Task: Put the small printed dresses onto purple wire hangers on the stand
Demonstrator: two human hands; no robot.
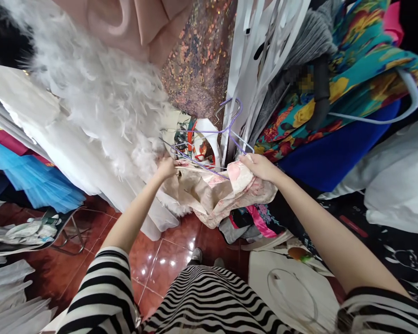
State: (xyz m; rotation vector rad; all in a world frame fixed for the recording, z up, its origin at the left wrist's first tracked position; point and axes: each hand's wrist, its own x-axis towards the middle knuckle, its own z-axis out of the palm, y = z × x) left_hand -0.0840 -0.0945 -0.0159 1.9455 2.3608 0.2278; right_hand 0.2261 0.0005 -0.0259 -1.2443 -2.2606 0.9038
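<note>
A cream garment with a pink floral print [209,199] hangs stretched between my two hands. My left hand [166,168] is closed on its left edge, beside the white feathers. On the other side my right hand [259,166] pinches the garment's right end near a pale pink patch. A purple wire hanger [230,130] runs behind and across the garment's top; how far it sits inside the cloth I cannot tell. Just beyond it are a white plastic hanger [211,127] and a red, green and white patterned cloth [186,127].
A white feathered dress [101,93] hangs at left, next to blue tulle [31,162]. Sequined fabric [202,55] is straight ahead. A teal floral garment [351,65] hangs at right above royal blue cloth [334,153]. A metal-legged chair [73,232] stands on the red tiled floor [160,260].
</note>
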